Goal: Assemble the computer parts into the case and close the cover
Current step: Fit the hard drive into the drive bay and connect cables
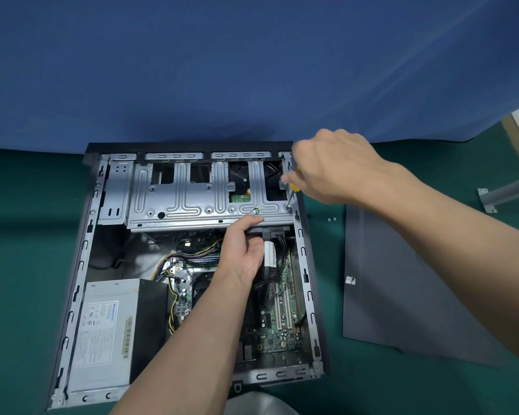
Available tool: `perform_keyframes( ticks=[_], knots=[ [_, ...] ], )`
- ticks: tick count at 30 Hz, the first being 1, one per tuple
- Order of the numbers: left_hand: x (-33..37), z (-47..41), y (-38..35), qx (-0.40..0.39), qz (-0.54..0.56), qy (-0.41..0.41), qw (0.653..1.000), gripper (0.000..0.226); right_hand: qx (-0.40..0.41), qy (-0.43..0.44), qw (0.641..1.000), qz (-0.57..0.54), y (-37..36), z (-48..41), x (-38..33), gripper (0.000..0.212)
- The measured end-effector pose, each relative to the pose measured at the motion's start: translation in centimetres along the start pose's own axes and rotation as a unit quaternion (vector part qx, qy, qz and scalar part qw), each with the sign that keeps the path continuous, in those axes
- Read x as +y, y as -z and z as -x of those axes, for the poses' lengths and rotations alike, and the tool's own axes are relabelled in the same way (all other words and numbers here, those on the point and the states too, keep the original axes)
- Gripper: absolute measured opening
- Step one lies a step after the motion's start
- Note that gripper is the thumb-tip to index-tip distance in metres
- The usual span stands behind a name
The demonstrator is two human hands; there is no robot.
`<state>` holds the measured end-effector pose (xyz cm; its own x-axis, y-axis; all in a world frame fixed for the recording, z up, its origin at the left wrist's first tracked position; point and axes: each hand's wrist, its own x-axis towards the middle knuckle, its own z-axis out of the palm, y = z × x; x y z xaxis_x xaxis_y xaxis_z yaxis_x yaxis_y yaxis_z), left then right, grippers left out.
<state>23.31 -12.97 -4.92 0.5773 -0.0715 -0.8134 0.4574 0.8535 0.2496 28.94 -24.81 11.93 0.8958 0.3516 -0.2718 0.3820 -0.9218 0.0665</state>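
Fingers of the right hand (336,166) close around a yellow-handled screwdriver (292,190), its tip on a screw at the right end of the silver stamped-metal drive cage (192,202). Left hand (241,250) grips that cage's near edge inside the open black computer case (307,265), and the flat grey cover panel (402,289) lies right of the cage.

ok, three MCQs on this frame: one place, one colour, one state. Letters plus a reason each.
1. Where is the cover?
A. on the case
B. on the mat right of the case
C. against the backdrop

2. Screwdriver handle colour?
A. yellow
B. red
C. black

3. What is the left hand doing?
A. resting on the mat
B. lifting the power supply
C. gripping the drive cage edge

Key: 1 B, it lies flat beside the open case. 2 A, yellow shows under the right hand. 3 C, fingers curl on the cage's near edge.
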Motion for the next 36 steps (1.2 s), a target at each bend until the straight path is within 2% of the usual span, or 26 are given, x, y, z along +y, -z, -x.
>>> perform_keyframes(
  ticks=[3,5,8,11,14,17,19,21,24,27,32,36],
  knots=[
    [0.0,0.0,0.0,-0.007,0.005,0.001,1.000,0.020,-0.033,-0.043,0.998,0.012,0.2,-0.2,0.1,0.052],
    [0.0,0.1,-0.1,-0.013,0.005,-0.003,1.000,0.022,-0.052,-0.031,0.998,0.014,0.1,-0.3,0.4,0.044],
    [0.0,0.0,-0.1,-0.010,0.005,-0.004,1.000,0.023,-0.028,0.023,0.999,-0.004,0.1,-0.1,0.6,0.029],
    [0.0,0.1,-0.1,0.001,0.001,-0.003,1.000,0.023,-0.004,0.038,0.999,0.000,0.2,-0.1,0.2,0.041],
    [0.1,0.1,0.0,-0.007,0.002,-0.006,1.000,0.022,0.001,0.012,1.000,-0.006,-0.2,-0.4,-0.3,0.039],
    [-0.1,0.1,0.0,-0.011,0.003,0.000,1.000,0.020,-0.052,-0.026,0.998,-0.013,-0.1,-0.6,-0.2,0.037],
    [0.0,0.2,-0.1,-0.008,0.008,-0.001,1.000,0.020,-0.084,-0.008,0.996,0.000,0.4,-0.5,0.0,0.039],
    [0.1,0.3,-0.2,-0.006,0.005,-0.002,1.000,0.022,-0.059,0.026,0.998,0.018,0.4,-0.4,0.3,0.033],
    [0.1,0.4,-0.3,-0.019,0.015,0.005,1.000,0.021,-0.009,0.047,0.998,0.032,-0.1,-0.4,0.4,0.038],
    [0.2,0.3,-0.2,-0.011,0.012,0.001,1.000,0.020,-0.008,0.054,0.999,0.004,-0.6,-0.6,0.3,0.039],
    [0.1,0.3,0.0,-0.015,0.001,-0.009,1.000,0.021,-0.054,-0.013,0.996,-0.063,-1.0,-1.3,0.8,0.033],
    [0.2,0.7,0.1,-0.044,0.005,0.006,0.999,0.019,-0.142,0.004,0.989,-0.029,-0.1,-1.3,1.4,0.038]
  ],
)
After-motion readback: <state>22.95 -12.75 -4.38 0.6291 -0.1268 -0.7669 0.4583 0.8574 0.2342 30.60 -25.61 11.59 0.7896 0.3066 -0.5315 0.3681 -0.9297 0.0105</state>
